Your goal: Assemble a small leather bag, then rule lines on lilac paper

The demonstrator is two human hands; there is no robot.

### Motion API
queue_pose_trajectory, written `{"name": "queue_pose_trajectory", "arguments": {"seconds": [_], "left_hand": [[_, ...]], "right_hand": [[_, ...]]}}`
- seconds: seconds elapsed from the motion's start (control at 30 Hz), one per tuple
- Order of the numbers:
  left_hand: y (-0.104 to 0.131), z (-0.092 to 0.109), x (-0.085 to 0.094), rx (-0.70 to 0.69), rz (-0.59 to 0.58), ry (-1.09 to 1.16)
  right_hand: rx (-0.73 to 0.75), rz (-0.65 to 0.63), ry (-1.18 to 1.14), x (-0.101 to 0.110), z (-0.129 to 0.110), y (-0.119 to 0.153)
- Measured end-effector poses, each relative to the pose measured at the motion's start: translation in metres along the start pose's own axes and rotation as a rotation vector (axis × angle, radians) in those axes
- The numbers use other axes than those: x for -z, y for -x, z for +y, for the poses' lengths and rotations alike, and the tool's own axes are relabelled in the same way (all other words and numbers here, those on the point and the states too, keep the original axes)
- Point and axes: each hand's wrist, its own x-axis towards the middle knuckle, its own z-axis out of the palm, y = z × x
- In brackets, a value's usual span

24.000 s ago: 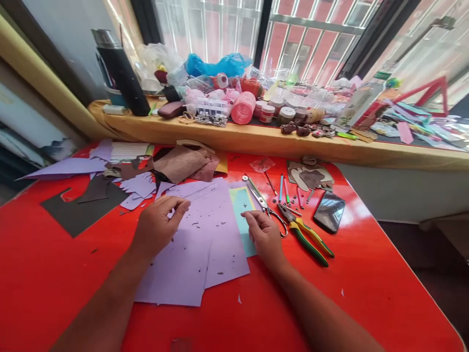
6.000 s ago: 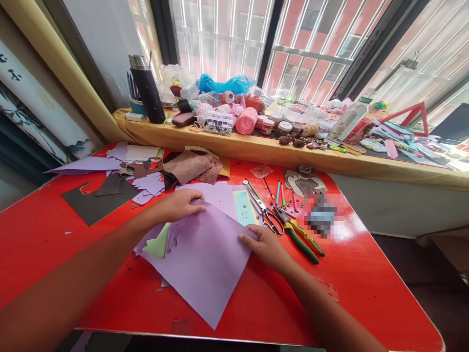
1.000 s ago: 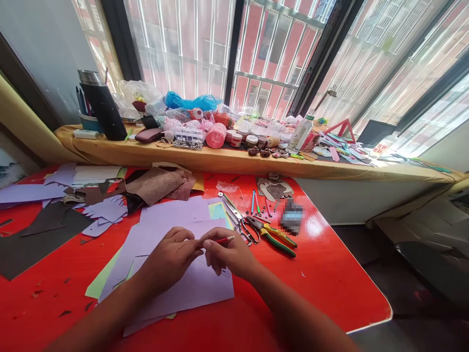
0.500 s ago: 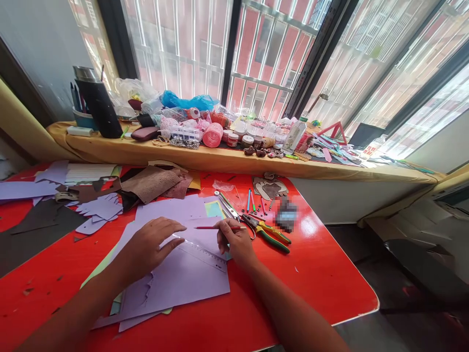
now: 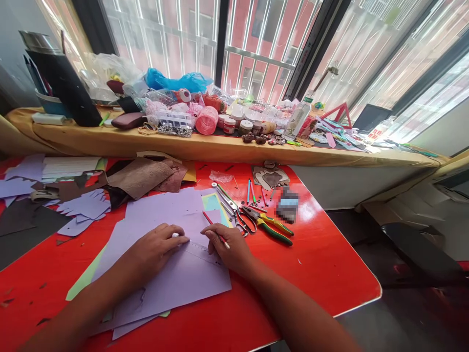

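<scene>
A clear plastic ruler (image 5: 199, 249) lies slanted over a stack of purple paper sheets (image 5: 205, 278). My left hand (image 5: 161, 247) rests on the paper, its thumb and fingers closed on the ruler's left end. In my right hand (image 5: 230, 248) is a red pencil (image 5: 207, 218), held between the fingers with its tip pointing up and away to the left. The fingertips of that hand also touch the ruler near its right end. Part of the ruler is hidden under both hands.
Scissors (image 5: 234, 208), pliers (image 5: 271, 227), several coloured pens (image 5: 252, 190) and small beads lie right of the paper on the red table (image 5: 311, 264). Leather scraps (image 5: 144, 176) and purple cut-outs (image 5: 88, 205) lie left. A crowded sill (image 5: 220, 151) holds a black flask (image 5: 62, 83).
My right hand has come down onto the ruler, and the pencil has swung from level to slanted. My left fingers have closed on the ruler's left end. The view has shifted slightly.
</scene>
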Motion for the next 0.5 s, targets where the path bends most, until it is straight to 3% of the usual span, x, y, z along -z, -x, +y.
{"name": "queue_pose_trajectory", "arguments": {"seconds": [0.3, 0.5], "left_hand": [[-0.002, 0.012, 0.017, 0.046, -0.058, -0.022], [0.001, 0.011, 0.024, 0.063, -0.074, -0.023]], "right_hand": [[0.055, 0.061, 0.099, 0.007, -0.001, 0.0], [0.024, -0.017, 0.084, 0.002, -0.006, 0.002]]}}
